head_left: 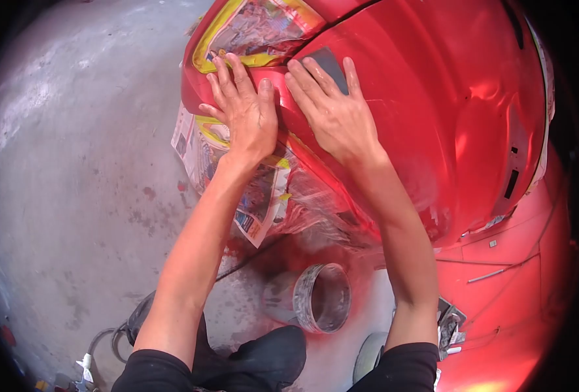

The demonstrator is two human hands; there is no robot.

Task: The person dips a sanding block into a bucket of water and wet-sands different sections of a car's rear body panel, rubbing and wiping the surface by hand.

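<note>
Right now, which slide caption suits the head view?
Left hand and right hand on red car bodywork, grey sandpaper under the right.

No words or numbers can be read. The covering sheet (266, 29) at the top centre of the frame bears coloured print, and the newspaper (262, 196) just left of centre carries pictures and lines of type (all too small and blurred to make out).

I find the red bodywork (420, 98) smooth and glossy, dulled in patches; the sheet (330, 66) under my right hand (334, 114) matt, paper-like; the newspaper (263, 196) creased; the bucket (304, 297) rough, crusted; the floor (86, 196) matt; my sleeves (404, 369) matt cloth.
</note>
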